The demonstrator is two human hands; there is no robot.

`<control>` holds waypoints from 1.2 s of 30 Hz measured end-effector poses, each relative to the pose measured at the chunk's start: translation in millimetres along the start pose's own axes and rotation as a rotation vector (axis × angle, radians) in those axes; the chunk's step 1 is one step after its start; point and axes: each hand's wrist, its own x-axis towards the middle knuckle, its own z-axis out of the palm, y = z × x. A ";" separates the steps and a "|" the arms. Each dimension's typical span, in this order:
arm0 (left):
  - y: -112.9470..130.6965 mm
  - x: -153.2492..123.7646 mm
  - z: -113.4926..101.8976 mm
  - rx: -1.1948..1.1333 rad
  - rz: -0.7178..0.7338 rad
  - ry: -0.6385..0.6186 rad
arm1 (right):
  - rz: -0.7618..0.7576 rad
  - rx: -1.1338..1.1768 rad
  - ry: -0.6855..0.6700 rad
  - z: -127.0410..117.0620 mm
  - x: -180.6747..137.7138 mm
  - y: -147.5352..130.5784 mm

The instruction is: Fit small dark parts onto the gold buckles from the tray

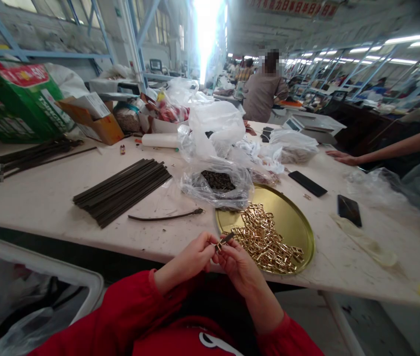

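My left hand [199, 253] and my right hand [238, 264] meet at the table's front edge, fingers closed in a pinch. Between them is a small gold buckle [219, 246], gripped by the left fingertips. A dark strap [228, 238] sticks up from the right fingers, against the buckle; the fingers hide the rest of it. Just to the right, a round gold tray [304, 225] carries a heap of gold buckles [264, 237]. One dark strap with a fitting at its end [165, 216] lies left of my hands. Behind it sits a stack of dark straps [123, 190].
A clear plastic bag of small dark pieces [217, 180] stands behind the tray's rim. Two dark phone-like slabs [307, 183] lie to the right. Another person's arm [391, 148] rests on the table at far right. A white bin [93, 287] stands below left.
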 end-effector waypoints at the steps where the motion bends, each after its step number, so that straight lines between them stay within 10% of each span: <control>1: 0.7 -0.1 -0.7 -0.015 -0.006 -0.009 | 0.003 -0.003 -0.004 0.6 -0.3 -0.8; 36: -3.6 -0.4 3.1 -0.147 0.014 -0.056 | -0.264 -0.446 0.007 -4.2 -8.4 7.6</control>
